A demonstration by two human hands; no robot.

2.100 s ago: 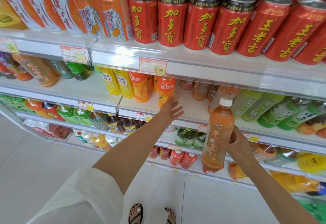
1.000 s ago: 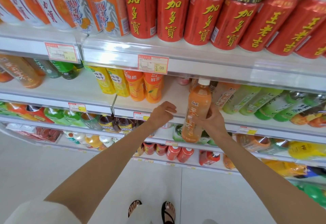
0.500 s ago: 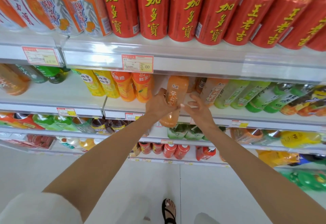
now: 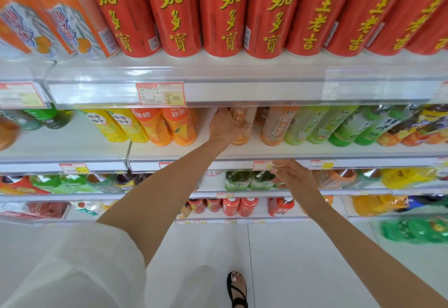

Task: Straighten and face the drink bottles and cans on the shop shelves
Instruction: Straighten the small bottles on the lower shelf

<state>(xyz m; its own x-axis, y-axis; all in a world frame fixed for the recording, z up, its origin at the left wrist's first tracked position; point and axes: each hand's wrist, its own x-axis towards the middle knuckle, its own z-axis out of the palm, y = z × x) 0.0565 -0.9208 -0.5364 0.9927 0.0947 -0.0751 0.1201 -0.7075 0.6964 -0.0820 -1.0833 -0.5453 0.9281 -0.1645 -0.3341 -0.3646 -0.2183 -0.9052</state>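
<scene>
My left hand (image 4: 226,127) wraps the upright orange bottle (image 4: 241,116) from its left; my right hand (image 4: 292,177) (fingers loose, empty) hovers below the bottle.

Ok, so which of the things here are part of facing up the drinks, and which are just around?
Part of the job:
left hand, its grip on the pale orange bottle
matching orange bottle beside it
green bottles further right
red cans above, untouched
right hand, empty

Just around:
price label
sandalled foot
floor
</scene>
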